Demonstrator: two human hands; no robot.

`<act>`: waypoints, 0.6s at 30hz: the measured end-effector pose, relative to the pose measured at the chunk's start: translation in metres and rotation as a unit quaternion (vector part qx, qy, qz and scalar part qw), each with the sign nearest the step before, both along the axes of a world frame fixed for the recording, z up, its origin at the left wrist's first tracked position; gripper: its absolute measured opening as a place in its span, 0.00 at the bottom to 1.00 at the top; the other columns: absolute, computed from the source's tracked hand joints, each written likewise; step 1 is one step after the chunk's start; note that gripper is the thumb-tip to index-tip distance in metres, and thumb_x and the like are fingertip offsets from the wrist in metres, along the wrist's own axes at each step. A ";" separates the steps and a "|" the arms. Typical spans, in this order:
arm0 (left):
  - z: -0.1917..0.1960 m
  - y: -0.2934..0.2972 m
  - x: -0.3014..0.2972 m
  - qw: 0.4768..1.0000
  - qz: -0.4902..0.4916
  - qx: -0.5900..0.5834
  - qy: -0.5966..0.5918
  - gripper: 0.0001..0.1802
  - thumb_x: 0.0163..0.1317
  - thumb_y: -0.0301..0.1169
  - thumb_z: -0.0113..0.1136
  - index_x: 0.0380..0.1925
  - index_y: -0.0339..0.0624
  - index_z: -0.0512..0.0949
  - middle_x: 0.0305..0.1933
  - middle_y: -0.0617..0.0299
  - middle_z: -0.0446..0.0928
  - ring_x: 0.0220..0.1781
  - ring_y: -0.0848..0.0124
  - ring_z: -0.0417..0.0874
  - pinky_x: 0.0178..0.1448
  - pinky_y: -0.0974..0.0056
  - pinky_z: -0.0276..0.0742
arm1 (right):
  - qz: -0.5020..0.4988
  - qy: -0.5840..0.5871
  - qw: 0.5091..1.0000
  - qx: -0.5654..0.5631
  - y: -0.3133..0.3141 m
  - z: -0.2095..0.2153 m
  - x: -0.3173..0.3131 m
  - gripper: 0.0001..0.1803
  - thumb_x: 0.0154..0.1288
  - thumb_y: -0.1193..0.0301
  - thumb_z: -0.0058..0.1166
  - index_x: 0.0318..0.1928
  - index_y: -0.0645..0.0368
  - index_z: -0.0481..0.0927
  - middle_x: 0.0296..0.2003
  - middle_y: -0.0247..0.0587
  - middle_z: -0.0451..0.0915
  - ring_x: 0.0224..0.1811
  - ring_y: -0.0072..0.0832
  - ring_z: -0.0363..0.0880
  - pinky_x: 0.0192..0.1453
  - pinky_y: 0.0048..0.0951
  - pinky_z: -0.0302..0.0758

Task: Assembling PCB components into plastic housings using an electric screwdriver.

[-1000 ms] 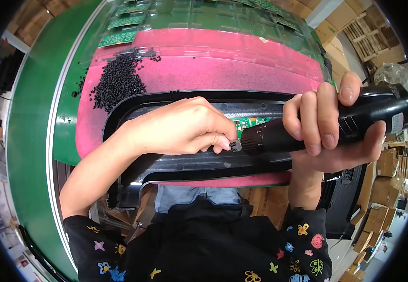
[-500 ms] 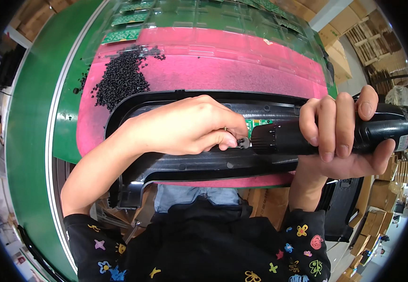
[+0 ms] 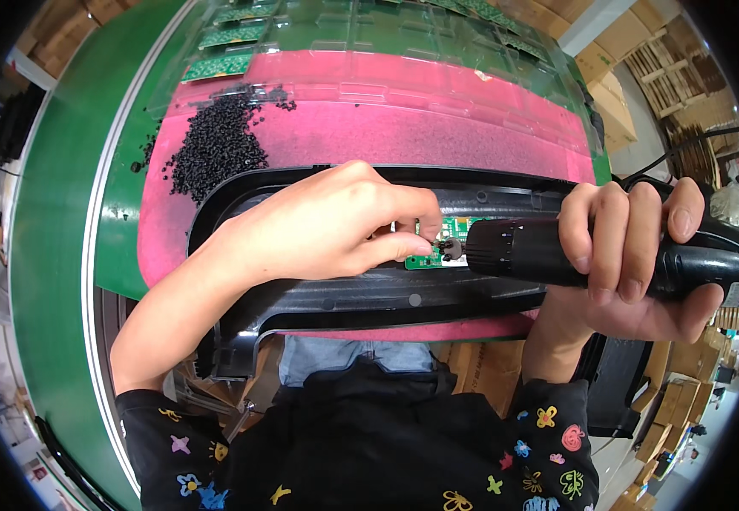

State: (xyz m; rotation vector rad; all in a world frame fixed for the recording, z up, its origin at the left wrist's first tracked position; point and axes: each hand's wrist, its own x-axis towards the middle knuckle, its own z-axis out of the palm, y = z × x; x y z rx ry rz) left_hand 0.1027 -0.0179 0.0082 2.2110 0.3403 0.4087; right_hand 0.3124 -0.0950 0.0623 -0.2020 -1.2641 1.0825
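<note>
My right hand (image 3: 633, 255) is wrapped round a black electric screwdriver (image 3: 527, 249), which lies almost level and points left. Close to its dark tip (image 3: 452, 249), the thumb and forefinger of my left hand (image 3: 344, 223) are pinched together. Tiny dark bits show at those fingertips, too small to make out. Beneath the fingers and the tip is a green circuit board (image 3: 425, 262), partly hidden by them. It lies inside a long black plastic housing (image 3: 352, 300) with raised walls, which sits on a pink mat (image 3: 437, 136).
A heap of small black screw-like pieces (image 3: 216, 149) lies beyond the housing on the left. At the back, a clear compartment tray (image 3: 344, 89) holds several green circuit boards (image 3: 218, 68). The green table (image 3: 71, 196) extends left; cardboard boxes (image 3: 672, 404) stand at right.
The screwdriver and my right hand have shifted slightly right and down. My left fingertips have lifted a little, and more of the green circuit board shows under them.
</note>
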 end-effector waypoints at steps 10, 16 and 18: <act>-0.004 -0.003 0.000 0.997 0.002 0.051 -0.057 0.08 0.60 0.28 0.62 0.38 0.37 0.79 0.29 0.56 0.82 0.29 0.60 0.84 0.30 0.63 0.78 | -0.014 -0.008 1.000 -0.003 -0.002 -0.003 -0.004 0.24 0.60 0.50 0.56 0.43 0.55 0.68 0.17 0.25 0.71 0.15 0.15 0.69 0.25 0.20 0.65; -0.004 -0.008 0.002 0.987 0.013 0.162 -0.006 0.09 0.59 0.30 0.61 0.38 0.40 0.77 0.30 0.57 0.80 0.30 0.55 0.82 0.30 0.57 0.77 | -0.015 -0.043 0.999 0.002 0.000 -0.006 -0.007 0.25 0.61 0.48 0.54 0.45 0.53 0.67 0.18 0.25 0.70 0.15 0.16 0.67 0.24 0.20 0.63; -0.004 -0.006 0.001 0.982 -0.005 0.190 0.006 0.08 0.59 0.29 0.60 0.37 0.40 0.77 0.30 0.57 0.80 0.30 0.55 0.82 0.31 0.56 0.77 | 0.004 -0.061 0.998 -0.026 0.002 -0.010 -0.007 0.25 0.62 0.47 0.54 0.45 0.54 0.66 0.18 0.26 0.70 0.15 0.17 0.67 0.23 0.21 0.63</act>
